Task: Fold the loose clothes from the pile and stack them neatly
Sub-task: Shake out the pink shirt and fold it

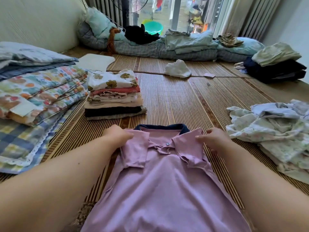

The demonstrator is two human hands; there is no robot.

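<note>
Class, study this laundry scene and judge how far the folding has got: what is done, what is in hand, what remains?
Done: a neat stack of folded clothes stands on the mat. In hand: the pink polo shirt lies flat, sleeves turned in, left hand and right hand gripping its shoulders. Left: the loose pile at the right and a crumpled white garment farther off.

A mauve polo shirt (160,181) lies flat, sleeves folded in, between folded stack (113,97) and loose pile (275,131).

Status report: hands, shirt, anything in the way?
The left hand and right hand each grip a shoulder of the pink polo shirt. Shirt flat on mat, sleeves folded in. Nothing between it and the folded stack.
</note>
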